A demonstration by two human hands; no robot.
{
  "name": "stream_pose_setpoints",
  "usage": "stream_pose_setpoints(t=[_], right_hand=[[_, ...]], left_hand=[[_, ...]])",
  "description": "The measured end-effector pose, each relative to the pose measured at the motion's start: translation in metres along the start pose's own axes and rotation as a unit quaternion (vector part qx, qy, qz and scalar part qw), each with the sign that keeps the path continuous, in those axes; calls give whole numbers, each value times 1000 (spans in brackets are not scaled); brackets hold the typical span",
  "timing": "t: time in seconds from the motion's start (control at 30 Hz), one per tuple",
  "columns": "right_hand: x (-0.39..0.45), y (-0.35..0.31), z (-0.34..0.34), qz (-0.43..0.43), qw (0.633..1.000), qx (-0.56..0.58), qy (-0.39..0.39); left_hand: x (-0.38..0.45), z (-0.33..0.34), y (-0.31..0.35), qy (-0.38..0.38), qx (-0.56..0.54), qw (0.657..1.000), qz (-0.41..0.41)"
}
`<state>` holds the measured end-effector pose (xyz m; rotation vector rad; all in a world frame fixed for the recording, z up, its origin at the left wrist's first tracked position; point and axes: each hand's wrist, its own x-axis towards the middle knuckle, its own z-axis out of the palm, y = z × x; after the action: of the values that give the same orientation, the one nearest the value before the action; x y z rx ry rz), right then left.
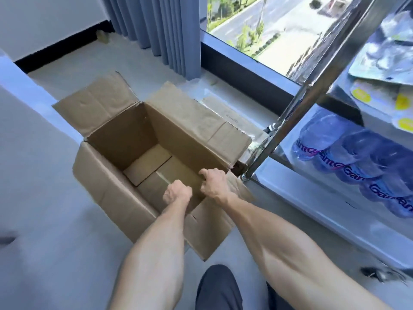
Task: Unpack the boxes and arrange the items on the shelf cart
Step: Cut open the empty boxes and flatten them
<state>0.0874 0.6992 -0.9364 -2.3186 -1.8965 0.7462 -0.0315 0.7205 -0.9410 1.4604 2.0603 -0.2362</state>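
Both hands [196, 186] grip the near rim — cardboard box [125, 139].

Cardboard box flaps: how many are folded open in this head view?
4. Far-left flap and far-right flap splay outward; the near-left flap hangs down; the near-right flap lies under the right hand and left hand gripping that rim.

One box [125, 139] – two hands [177, 193]

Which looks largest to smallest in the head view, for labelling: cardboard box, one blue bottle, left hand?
1. cardboard box
2. blue bottle
3. left hand
Bottle versus hand is unsure; they sit at different distances from the camera.
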Motion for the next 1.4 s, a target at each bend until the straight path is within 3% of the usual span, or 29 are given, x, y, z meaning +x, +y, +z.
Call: stream_pose_setpoints(t=[0.17, 0.4, 0.77, 1.07, 1.4], right_hand=[[2, 7, -2, 1, 999, 52, -9], [28, 10, -23, 67, 989, 82, -108], [30, 12, -61, 35, 992, 77, -89], [-2, -38, -180, 67, 986, 74, -135], [-50, -109, -291, 29, 983, -10, -182]], left_hand=[[9, -8, 12, -1, 20, 1000, -13], [19, -13, 54, 5, 61, 998, 23], [-8, -48, 82, 38, 55, 997, 24], [-68, -167, 104, 42, 33, 999, 0], [-157, -295, 105, 2, 22, 999, -47]])
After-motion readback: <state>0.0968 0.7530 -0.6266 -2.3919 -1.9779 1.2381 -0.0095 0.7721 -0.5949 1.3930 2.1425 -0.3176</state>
